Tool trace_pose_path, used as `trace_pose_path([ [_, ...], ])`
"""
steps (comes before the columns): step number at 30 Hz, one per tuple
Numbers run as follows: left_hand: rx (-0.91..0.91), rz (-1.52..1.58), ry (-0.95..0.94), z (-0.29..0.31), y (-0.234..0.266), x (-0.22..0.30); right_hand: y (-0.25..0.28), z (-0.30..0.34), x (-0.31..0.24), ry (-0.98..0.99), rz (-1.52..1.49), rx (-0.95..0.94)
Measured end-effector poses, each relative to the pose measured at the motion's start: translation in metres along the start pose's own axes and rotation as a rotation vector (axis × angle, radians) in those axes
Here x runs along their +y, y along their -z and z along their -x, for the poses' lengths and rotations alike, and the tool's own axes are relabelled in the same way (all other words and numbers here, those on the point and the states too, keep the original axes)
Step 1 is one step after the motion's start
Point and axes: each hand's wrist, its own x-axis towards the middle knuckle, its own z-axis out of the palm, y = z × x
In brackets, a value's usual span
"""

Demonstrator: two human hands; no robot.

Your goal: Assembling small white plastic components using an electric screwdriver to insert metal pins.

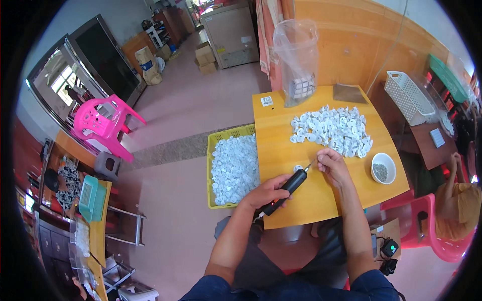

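Note:
My left hand [269,192] is wrapped round a black electric screwdriver [287,191], its metal bit pointing up and to the right over the table. Close to the bit's tip, the fingers of my right hand [331,163] are pinched together; what they hold is too small to make out. One white plastic part [297,168] lies on the table just beyond the screwdriver's front end. Farther back spreads a loose heap of similar white plastic parts [334,128]. A white bowl [391,175] to the right holds many small metal pieces, which look like screws.
The yellow wooden table [311,200] stands before me. Left of it, a yellow crate [210,173] is full of white parts. A clear plastic bag [293,50] stands at the back edge near a brown flat sheet [350,93]. At right, a person [457,200] sits on a pink chair [427,220].

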Motion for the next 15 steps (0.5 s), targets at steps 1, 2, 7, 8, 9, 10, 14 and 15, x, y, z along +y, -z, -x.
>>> trace_pose_path([
  [1,-0.009,-0.002,-0.004,0.0004,0.0003,0.0001,-0.0005,-0.0002,-0.0002,-0.006,0.005,-0.010],
  [2,-0.008,-0.003,-0.003,0.0007,0.0004,-0.0008,-0.0013,0.0003,-0.0009,-0.013,0.010,-0.020],
  [7,-0.007,-0.031,-0.020,0.0000,-0.0011,-0.0006,-0.0019,0.0038,-0.0054,-0.053,0.034,-0.072],
  [8,-0.006,-0.031,-0.021,-0.0004,0.0000,-0.0011,-0.0014,0.0035,-0.0052,-0.067,0.047,-0.092],
  [9,-0.023,-0.025,-0.029,-0.0009,0.0023,-0.0028,-0.0018,0.0031,-0.0054,-0.066,0.048,-0.094],
  [10,-0.039,-0.019,-0.036,-0.0009,0.0031,-0.0035,-0.0026,0.0027,-0.0058,-0.072,0.049,-0.091],
  [14,-0.059,-0.014,-0.033,-0.0032,0.0015,-0.0043,-0.0011,0.0028,-0.0083,-0.065,0.077,-0.075],
  [15,-0.052,-0.009,-0.037,-0.0036,0.0005,-0.0039,-0.0002,0.0023,-0.0086,-0.065,0.076,-0.076],
])
